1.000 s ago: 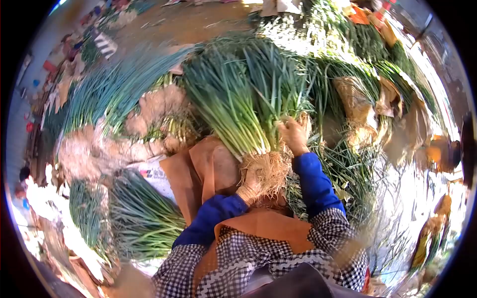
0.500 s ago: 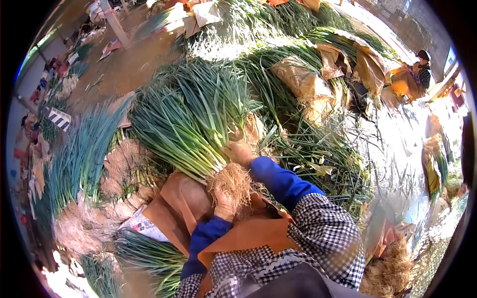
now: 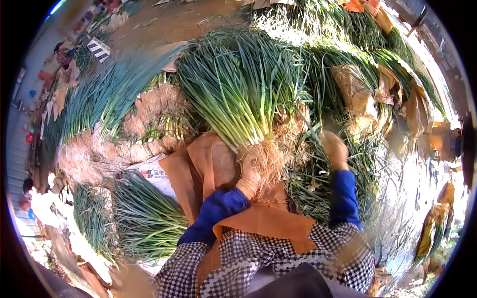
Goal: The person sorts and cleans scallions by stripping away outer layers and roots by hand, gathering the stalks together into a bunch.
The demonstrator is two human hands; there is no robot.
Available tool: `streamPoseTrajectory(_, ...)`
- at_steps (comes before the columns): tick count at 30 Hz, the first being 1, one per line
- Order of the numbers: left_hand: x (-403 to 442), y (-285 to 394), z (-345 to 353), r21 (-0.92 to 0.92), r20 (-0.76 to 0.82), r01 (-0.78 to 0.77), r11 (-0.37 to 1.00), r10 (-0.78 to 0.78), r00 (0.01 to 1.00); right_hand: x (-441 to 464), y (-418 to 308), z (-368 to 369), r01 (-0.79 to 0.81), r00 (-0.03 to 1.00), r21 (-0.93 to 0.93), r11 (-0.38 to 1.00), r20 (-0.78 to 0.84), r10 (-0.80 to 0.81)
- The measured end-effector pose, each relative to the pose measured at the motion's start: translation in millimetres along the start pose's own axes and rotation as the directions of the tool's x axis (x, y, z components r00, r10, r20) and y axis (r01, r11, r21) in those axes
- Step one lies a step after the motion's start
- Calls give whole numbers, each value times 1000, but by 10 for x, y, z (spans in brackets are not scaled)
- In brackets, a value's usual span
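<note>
A thick bunch of green onions (image 3: 243,107) lies fanned out in front of me, its leaves pointing away and its pale roots (image 3: 266,156) toward me. My left hand (image 3: 250,178) is closed at the root end of this bunch, its fingers partly hidden by the roots. Apart from the bunch, to its right, my right hand (image 3: 335,149) hovers over a heap of loose green leaves (image 3: 328,191). Its fingers look curled, close to a few thin leaves; what they hold, if anything, is hidden. Brown cloth (image 3: 223,161) spreads beneath the roots and over my lap.
More green onions (image 3: 107,94) with matted roots (image 3: 79,161) lie to the left. Another bunch (image 3: 146,211) rests nearer me, beside a printed white sack (image 3: 161,176). Brown paper-wrapped bundles (image 3: 354,94) stand at the right, near shiny plastic sheeting (image 3: 397,198).
My right hand has left the bunch and moved right, over the loose leaves. My left hand keeps hold at the roots. The view has turned, shifting the scene.
</note>
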State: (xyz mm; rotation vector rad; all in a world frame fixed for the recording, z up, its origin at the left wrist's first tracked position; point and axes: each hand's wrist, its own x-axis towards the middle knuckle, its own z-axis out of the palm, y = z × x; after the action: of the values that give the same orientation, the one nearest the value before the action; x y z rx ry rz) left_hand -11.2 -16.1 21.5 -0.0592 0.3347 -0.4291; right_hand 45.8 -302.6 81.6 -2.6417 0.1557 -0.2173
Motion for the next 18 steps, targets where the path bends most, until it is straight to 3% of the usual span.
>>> streamPoseTrajectory(1,-32,6,-23,7,-8,-2,1000,3,1000,45,-494,60,55,987,213,975,134,-85)
streamPoseTrajectory(2,-24,30,-45,101,-86,-33,994,42,995,152,-814,239,236,938,290,927,180,-295)
streamPoseTrajectory(3,-4,60,-71,197,-158,-57,979,89,983,272,-1093,436,296,908,245,923,228,-351)
streamPoseTrajectory(5,22,101,-169,186,-103,-22,982,42,994,580,-1407,723,348,760,240,906,494,-423)
streamPoseTrajectory(6,28,101,-141,117,-24,4,993,-2,1000,813,-1429,1199,897,354,-50,439,675,-647)
streamPoseTrajectory(7,30,103,-125,49,57,37,998,-40,998,869,-1424,1328,852,378,-34,522,730,-569)
streamPoseTrajectory(9,76,130,-205,141,89,-1,990,-11,996,972,-1430,1564,736,413,-45,675,820,-396)
streamPoseTrajectory(11,87,124,-240,178,-23,-58,982,63,998,607,-1517,1079,465,513,174,868,745,-425)
streamPoseTrajectory(12,81,107,-239,108,-7,-19,994,20,1000,419,-1357,917,236,545,363,902,719,-432)
streamPoseTrajectory(13,78,89,-173,106,-7,-12,994,13,1000,230,-1198,754,-28,576,551,834,691,-437)
streamPoseTrajectory(14,52,60,-61,103,101,-18,995,7,995,38,-1039,590,-250,605,685,684,662,-442)
streamPoseTrajectory(15,24,37,27,98,204,-25,995,5,979,-77,-796,512,-251,639,792,557,567,-519)
streamPoseTrajectory(16,28,27,78,94,95,-37,995,28,995,-261,-649,248,-291,733,812,507,530,-428)
streamPoseTrajectory(17,30,17,77,86,87,-38,996,31,996,-430,-560,-120,-448,799,839,309,531,-281)
streamPoseTrajectory(18,25,17,71,81,110,-49,996,41,993,-500,-329,-411,-456,859,868,196,486,-157)
